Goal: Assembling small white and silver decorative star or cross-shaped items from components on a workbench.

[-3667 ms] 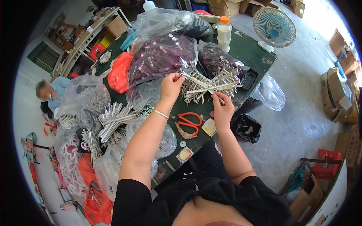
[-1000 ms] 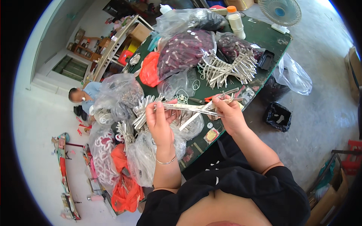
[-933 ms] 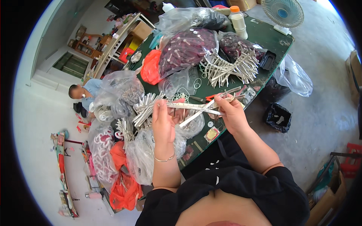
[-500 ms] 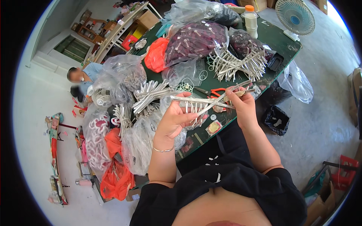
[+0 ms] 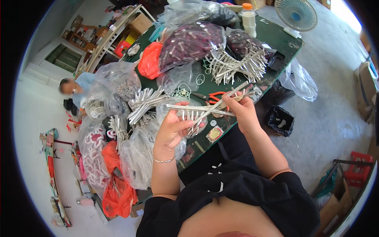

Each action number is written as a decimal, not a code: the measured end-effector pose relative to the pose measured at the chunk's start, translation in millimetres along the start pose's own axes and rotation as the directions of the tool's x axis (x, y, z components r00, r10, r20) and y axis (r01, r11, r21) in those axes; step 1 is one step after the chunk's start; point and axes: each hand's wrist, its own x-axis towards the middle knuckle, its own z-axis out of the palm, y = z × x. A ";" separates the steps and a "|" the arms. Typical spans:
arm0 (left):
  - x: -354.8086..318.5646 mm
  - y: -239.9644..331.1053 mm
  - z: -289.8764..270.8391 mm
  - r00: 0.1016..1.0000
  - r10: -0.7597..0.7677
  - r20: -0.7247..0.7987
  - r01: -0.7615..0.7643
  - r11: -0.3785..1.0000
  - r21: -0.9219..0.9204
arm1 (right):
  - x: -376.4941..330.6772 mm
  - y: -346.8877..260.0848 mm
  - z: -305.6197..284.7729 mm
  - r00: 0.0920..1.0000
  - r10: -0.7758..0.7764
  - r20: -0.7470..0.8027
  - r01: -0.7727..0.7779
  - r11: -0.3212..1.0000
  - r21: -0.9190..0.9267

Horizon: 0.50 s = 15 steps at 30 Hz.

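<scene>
"What's changed?"

"Both hands are off the fanned bundle [image 5: 237, 69], at one o'clock; silvery strips [image 5: 197, 108] now cross between them, so the work seems to be in hand."

"Fingers?"

"The right hand [image 5: 245, 112] pinches the strips closed; the left hand [image 5: 171, 128] curls loosely, its grip unclear."

"Around?"

"Green table [image 5: 270, 32] beneath, fan [image 5: 296, 15] between one and two, black-lined bin [image 5: 279, 121] at three."

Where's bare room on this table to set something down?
Bare tabletop shows at the far right, between the orange-capped bottle, the fan and the black tray. Plastic bags and silver strip bundles crowd the left; pliers show beside the held strips.
</scene>
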 end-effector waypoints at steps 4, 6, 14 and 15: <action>0.6 -2.1 -11.9 1.000 -0.019 0.021 0.020 0.999 -0.039 | -0.8 -6.6 -5.1 0.995 0.035 0.093 -0.025 0.994 -0.108; 0.4 -1.5 -13.6 1.000 -0.029 0.008 0.030 0.998 -0.054 | 2.4 -6.4 -9.7 0.995 0.008 0.101 0.009 0.986 -0.165; 0.2 -1.6 -24.2 0.998 -0.025 -0.053 0.023 0.999 -0.038 | 4.9 -17.8 -31.6 0.945 0.273 0.178 -0.228 0.944 -0.240; -0.2 -1.7 -24.3 0.998 -0.030 -0.054 0.028 0.999 -0.037 | 4.9 -18.1 -32.7 0.933 0.299 0.201 -0.244 0.935 -0.257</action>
